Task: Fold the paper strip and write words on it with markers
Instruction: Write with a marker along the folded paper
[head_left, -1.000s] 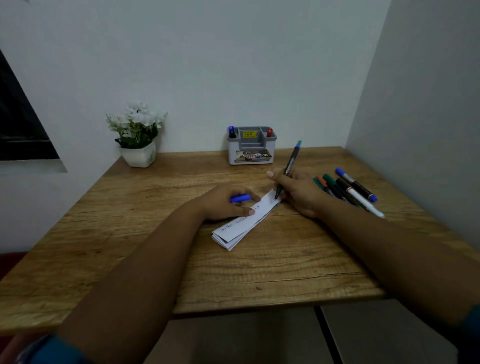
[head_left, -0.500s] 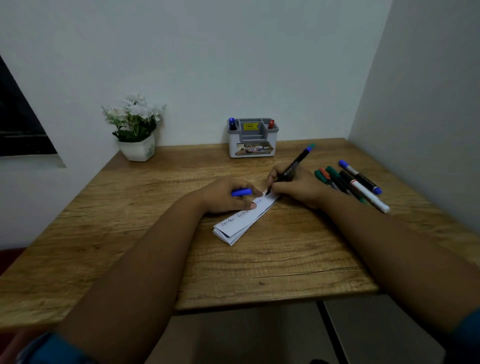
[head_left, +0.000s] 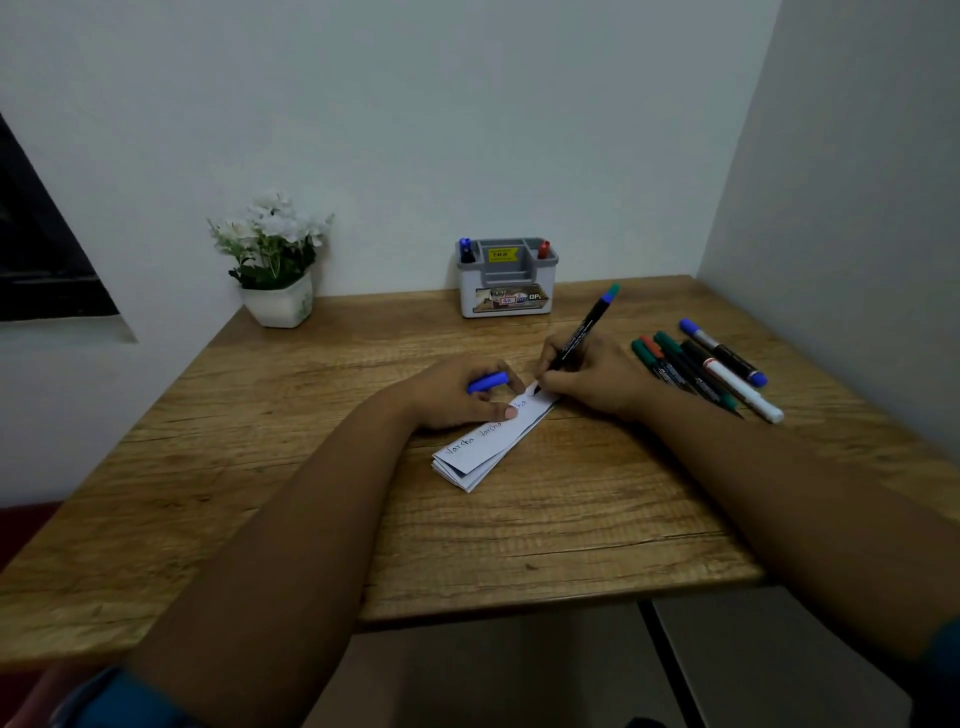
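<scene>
Folded paper strip (head_left: 493, 441) lies flat on the wooden table (head_left: 311, 493), angled, handwriting along its top face. Left hand (head_left: 457, 395) rests on the strip's middle, thumb pressed onto the paper, fingers curled round a blue marker cap (head_left: 487, 382). Right hand (head_left: 592, 376) sits just beyond the strip's far end, gripping a black marker (head_left: 584, 330) in a writing hold, tip down on the paper, tail tilted up and away. Loose markers (head_left: 711, 371) lie in a bunch just right of the right hand. Further back, past both hands, a grey pen holder (head_left: 506, 280) stands at the wall; a potted white flower (head_left: 275, 260) stands well left of it.
</scene>
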